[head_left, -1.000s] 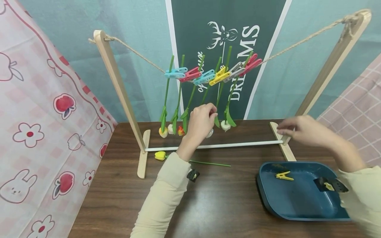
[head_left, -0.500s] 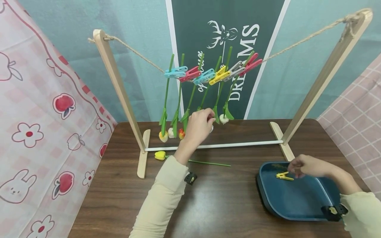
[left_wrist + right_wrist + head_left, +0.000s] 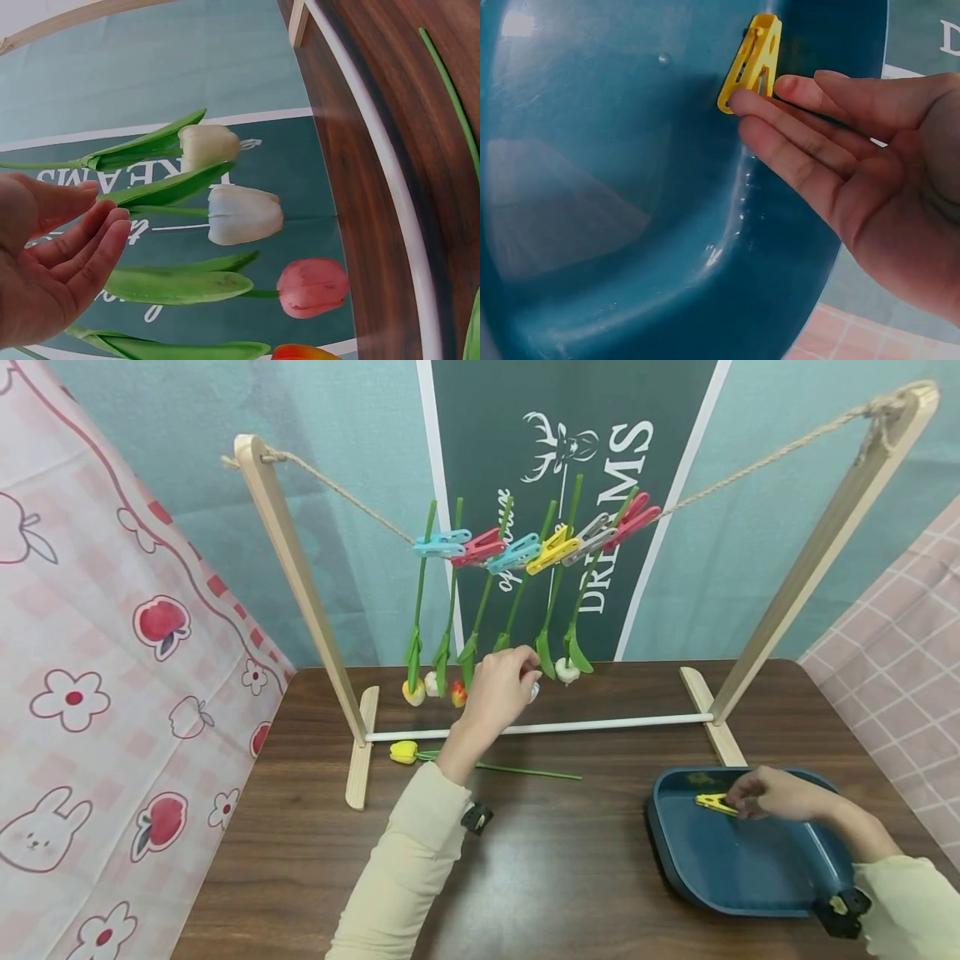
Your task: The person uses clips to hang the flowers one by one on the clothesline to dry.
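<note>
In the head view, my left hand (image 3: pixel 500 693) is held among tulips hanging upside down. The left wrist view shows its fingers loosely bent and thumb beside them, near the leaf and stem of a white tulip (image 3: pixel 245 215); any contact is unclear. A pink tulip (image 3: pixel 313 288) and a cream one (image 3: pixel 210 147) hang on either side. My right hand (image 3: pixel 783 795) reaches into the blue basin (image 3: pixel 757 868), thumb and fingertips pinching the handle ends of a yellow clothespin (image 3: pixel 759 56). Several coloured clothespins, including a grey one (image 3: pixel 591 539), fix the stems to the rope (image 3: pixel 341 491).
The rope is strung between two wooden posts (image 3: pixel 300 585) joined low down by a white rod (image 3: pixel 600 725). A yellow tulip (image 3: pixel 403 752) lies on the brown table (image 3: pixel 562 860) in front of the rod. Printed cloths (image 3: pixel 67 693) surround the table.
My right hand has come down from beside the right post into the basin, to the yellow clothespin, whose handles look closer together. My left hand has dropped slightly; the hanging tulips have swayed.
</note>
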Demonstrator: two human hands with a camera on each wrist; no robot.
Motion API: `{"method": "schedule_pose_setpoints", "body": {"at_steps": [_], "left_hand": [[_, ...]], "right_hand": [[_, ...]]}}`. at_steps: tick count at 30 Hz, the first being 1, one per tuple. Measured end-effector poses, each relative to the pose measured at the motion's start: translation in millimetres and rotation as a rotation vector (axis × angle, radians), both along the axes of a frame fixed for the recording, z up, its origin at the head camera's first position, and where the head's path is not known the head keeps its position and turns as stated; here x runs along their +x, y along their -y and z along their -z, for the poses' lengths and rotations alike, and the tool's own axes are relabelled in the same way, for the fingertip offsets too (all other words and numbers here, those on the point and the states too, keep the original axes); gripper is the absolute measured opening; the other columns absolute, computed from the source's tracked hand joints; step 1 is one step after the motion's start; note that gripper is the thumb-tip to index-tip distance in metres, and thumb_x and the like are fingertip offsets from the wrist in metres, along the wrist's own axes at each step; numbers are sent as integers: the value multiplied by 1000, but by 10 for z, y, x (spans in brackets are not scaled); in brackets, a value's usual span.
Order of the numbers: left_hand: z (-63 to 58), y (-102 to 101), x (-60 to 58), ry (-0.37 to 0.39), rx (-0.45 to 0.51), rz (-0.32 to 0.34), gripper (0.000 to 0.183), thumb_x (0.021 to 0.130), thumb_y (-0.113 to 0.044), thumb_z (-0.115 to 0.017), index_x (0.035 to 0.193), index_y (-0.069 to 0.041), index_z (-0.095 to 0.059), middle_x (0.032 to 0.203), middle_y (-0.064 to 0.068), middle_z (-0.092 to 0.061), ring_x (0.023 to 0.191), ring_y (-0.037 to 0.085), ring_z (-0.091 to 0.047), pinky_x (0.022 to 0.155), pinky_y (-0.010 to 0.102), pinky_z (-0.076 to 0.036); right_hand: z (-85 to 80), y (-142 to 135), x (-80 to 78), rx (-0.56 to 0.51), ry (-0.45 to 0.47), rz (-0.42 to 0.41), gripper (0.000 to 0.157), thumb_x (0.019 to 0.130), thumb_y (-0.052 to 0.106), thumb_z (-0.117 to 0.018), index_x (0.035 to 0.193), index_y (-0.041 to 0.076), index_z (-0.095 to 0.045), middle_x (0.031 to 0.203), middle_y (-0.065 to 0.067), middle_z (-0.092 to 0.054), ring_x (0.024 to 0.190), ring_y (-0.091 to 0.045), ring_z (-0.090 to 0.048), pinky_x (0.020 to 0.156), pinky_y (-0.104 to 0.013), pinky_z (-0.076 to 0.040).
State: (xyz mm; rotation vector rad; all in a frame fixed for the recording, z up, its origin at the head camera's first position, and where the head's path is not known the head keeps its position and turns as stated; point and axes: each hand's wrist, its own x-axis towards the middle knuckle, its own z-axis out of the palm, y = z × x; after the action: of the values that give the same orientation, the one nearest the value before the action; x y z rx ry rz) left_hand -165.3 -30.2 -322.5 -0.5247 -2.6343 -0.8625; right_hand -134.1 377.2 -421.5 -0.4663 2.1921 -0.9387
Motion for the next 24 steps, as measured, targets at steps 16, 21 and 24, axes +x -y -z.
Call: {"method": "schedule_pose_setpoints", "body": {"at_steps": [16, 21, 24], "left_hand": [[171, -17, 66, 63, -49, 32, 8, 87, -11, -64, 92, -5, -68, 82, 3, -68, 73, 16, -63, 68, 30, -49], [229, -73, 88, 110, -112, 82, 10, 87, -14, -66, 93, -7, -69, 81, 2, -66, 71, 13, -59, 64, 26, -44], [255, -114, 105, 117, -143, 110, 10, 87, -16, -67, 93, -8, -69, 77, 0, -65, 72, 12, -58, 64, 26, -43]], "right_hand": [[-121, 41, 24, -22, -90, 10, 17, 85, -13, -43, 90, -17, -60, 88, -21, -64, 76, -15, -65, 66, -37, -54], [-418, 205, 2, 17, -244, -3, 17, 89, -11, -46, 91, -13, -62, 84, -13, -67, 73, -8, -64, 63, -30, -53], [-610, 390, -10, 70, -401, 13, 15, 90, -6, -51, 94, -8, -66, 80, -2, -68, 72, -3, -63, 61, -25, -51]]}}
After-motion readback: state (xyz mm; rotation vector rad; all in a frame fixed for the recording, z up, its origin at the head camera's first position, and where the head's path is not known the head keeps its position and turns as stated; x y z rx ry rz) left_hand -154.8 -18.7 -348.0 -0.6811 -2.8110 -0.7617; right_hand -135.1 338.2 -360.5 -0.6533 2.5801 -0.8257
